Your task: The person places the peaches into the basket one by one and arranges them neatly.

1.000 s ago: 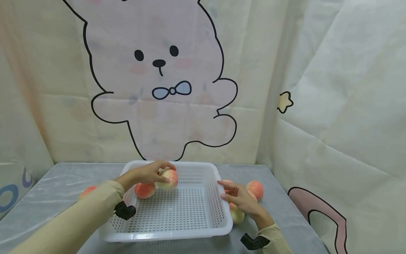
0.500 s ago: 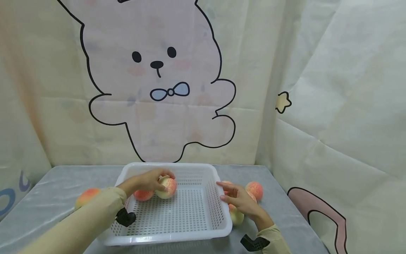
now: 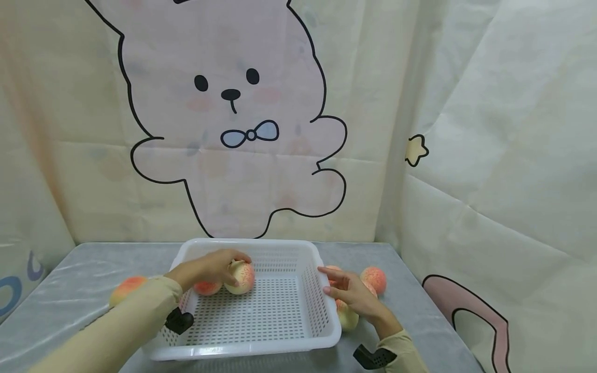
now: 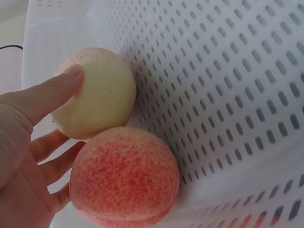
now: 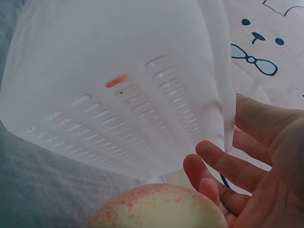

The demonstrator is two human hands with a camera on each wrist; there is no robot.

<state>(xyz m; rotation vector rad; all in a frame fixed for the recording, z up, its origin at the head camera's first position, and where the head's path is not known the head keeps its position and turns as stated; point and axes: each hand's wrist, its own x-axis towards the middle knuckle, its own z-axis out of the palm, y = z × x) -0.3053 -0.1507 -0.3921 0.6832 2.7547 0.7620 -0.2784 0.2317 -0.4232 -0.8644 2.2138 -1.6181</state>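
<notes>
My left hand (image 3: 216, 267) holds a pale peach (image 3: 243, 278) with a pink blush, low inside a white perforated plastic basket (image 3: 247, 349). In the left wrist view the thumb presses on the pale side of this peach, with the fingers behind it. Touching it there is a redder peach (image 4: 126, 178), also in the basket. At the basket's right side my right hand (image 3: 356, 294) grips the rim between thumb and fingers. Just below those fingers, in the right wrist view, lies another pale peach (image 5: 161, 209), outside the basket.
Several peaches, one of them a red peach (image 3: 374, 280), lie on the grey tablecloth (image 3: 401, 331) right of the basket. Left of it is an orange-yellow peach (image 3: 127, 290), partly behind the left sleeve. A curtain with a bear print (image 3: 261, 181) hangs behind the table.
My left hand has lowered the pale peach into the basket and shifted it slightly left, beside the red one. My right hand stays at the rim. The head view has tilted slightly.
</notes>
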